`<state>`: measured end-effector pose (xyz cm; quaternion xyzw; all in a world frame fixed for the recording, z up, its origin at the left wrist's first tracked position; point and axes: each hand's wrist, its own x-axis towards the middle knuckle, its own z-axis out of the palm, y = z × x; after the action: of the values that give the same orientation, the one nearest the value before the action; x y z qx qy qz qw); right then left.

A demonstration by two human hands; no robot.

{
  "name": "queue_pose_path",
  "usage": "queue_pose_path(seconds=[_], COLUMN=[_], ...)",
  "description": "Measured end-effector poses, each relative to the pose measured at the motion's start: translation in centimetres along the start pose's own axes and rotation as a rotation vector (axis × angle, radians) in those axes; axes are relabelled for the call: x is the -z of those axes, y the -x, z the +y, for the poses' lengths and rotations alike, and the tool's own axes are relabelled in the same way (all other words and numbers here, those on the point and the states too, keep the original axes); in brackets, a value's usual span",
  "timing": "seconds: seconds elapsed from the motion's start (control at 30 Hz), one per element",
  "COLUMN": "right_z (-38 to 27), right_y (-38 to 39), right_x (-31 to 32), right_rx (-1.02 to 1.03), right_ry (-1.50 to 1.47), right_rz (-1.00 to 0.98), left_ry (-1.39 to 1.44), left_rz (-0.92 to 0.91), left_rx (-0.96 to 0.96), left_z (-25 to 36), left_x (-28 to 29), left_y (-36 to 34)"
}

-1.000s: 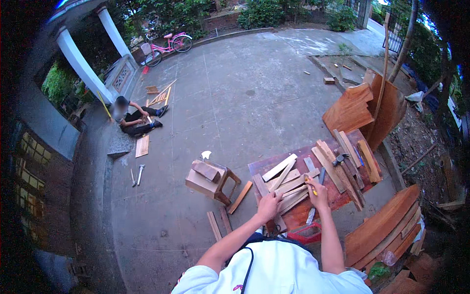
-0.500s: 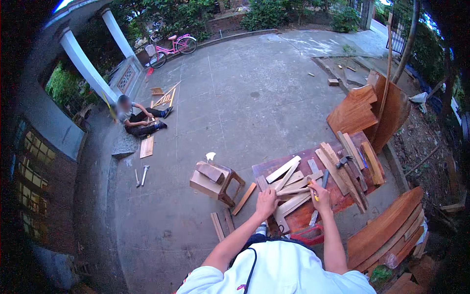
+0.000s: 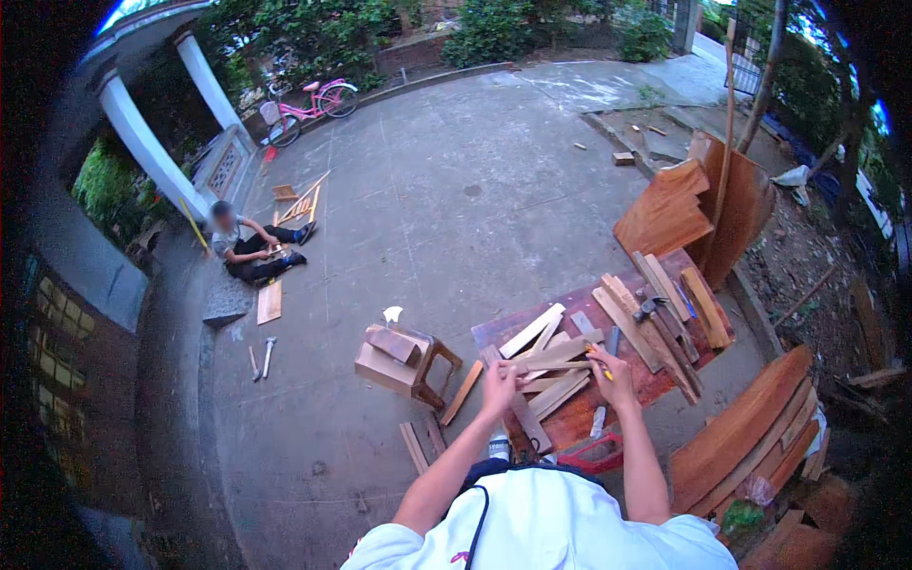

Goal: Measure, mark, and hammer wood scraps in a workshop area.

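My left hand (image 3: 501,386) is closed on the left end of a thin wooden strip (image 3: 559,367), held over a low reddish table (image 3: 486,334). My right hand (image 3: 613,376) is at the strip's other end, its fingers wrapped round a slim yellow tool (image 3: 606,372) whose exact kind I cannot make out. Beneath and beside the strip lie several pale wood pieces (image 3: 532,330), crossing one another. A hammer (image 3: 650,307) rests on longer boards (image 3: 627,328) at the table's right.
A stool (image 3: 439,372) with a box and a wood block stands left of the table. Large curved wood slabs (image 3: 665,211) lean at the right; more slabs (image 3: 741,427) lie near my right arm. Farther left, a person (image 3: 249,249) sits on the ground near a hammer (image 3: 269,356).
My left hand has moved slightly left and down, and the strip between my hands lies more level. The right hand keeps the yellow tool. The whole view has shifted a little.
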<state>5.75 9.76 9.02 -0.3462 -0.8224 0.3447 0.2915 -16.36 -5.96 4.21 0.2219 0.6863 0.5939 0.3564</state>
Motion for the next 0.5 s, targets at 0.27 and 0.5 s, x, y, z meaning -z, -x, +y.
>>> queue_pose_path(seconds=[0.27,0.5], right_z=[0.8,-5.9], right_y=[1.3,1.0], right_x=[0.6,1.0], right_rx=[-0.099,-0.012], right_ry=[-0.036,-0.154], right_rz=[0.021,0.032], left_ry=[0.105,0.051], left_rz=[0.081,-0.081], left_rx=[-0.132,0.065], left_z=[3.0,-0.9], left_x=[3.6,3.5], left_y=[2.7,6.3])
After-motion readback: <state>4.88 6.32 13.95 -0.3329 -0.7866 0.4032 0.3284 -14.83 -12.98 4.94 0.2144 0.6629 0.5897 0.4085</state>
